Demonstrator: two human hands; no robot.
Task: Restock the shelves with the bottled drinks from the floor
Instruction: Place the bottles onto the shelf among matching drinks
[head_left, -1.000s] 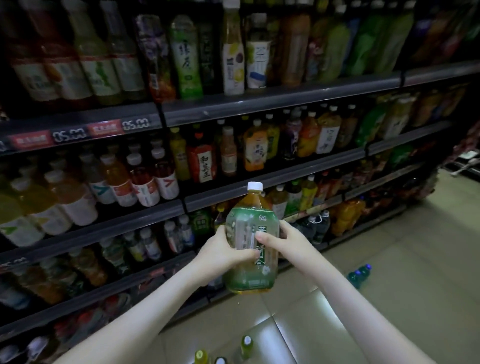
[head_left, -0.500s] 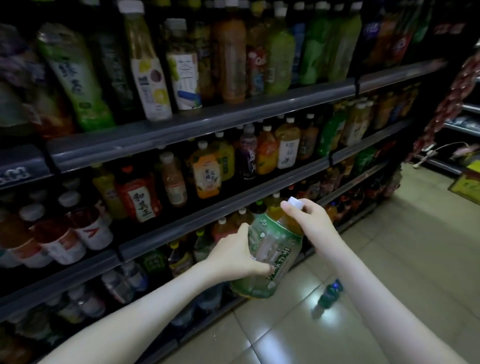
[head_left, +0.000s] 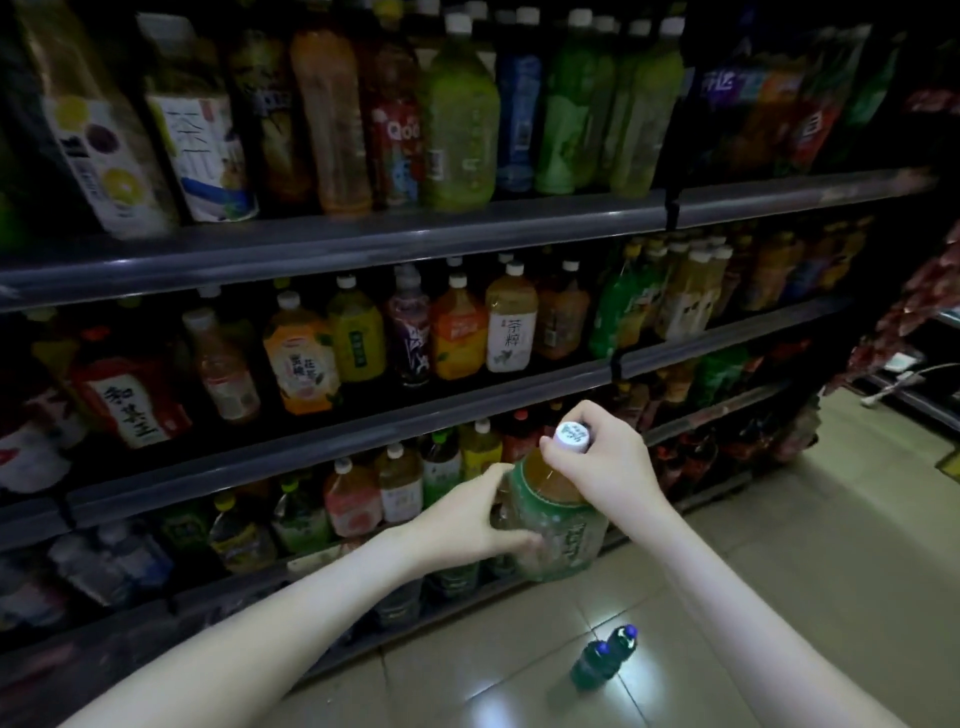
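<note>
While both hands clamp on it, the green-labelled tea bottle (head_left: 558, 525) hangs in the air just in front of the lower shelves, tilted so that its white cap (head_left: 571, 435) faces up toward the camera. The left hand (head_left: 467, 519) grips the body from nine o'clock, fingers curled round the far side and the thumb lying across the label. The right hand (head_left: 608, 462) comes in from three o'clock and its fingers close round the neck right at the cap. Amber liquid shows at the shoulder above the label.

From the bottle, toward ten o'clock, the dark shelf rail (head_left: 337, 441) runs across. Under it stand upright smaller bottles with pink, white and green labels. Above it stands a row of juice and tea bottles in orange, yellow and purple. Toward twelve o'clock, the upper rail (head_left: 363, 244) carries taller bottles, several of them green — much of this row is blurred.

At five o'clock from the held bottle, well apart from it, two blue-capped bottles (head_left: 605, 657) stand side by side on the pale tiled floor (head_left: 753, 571), beside a bright reflection.
</note>
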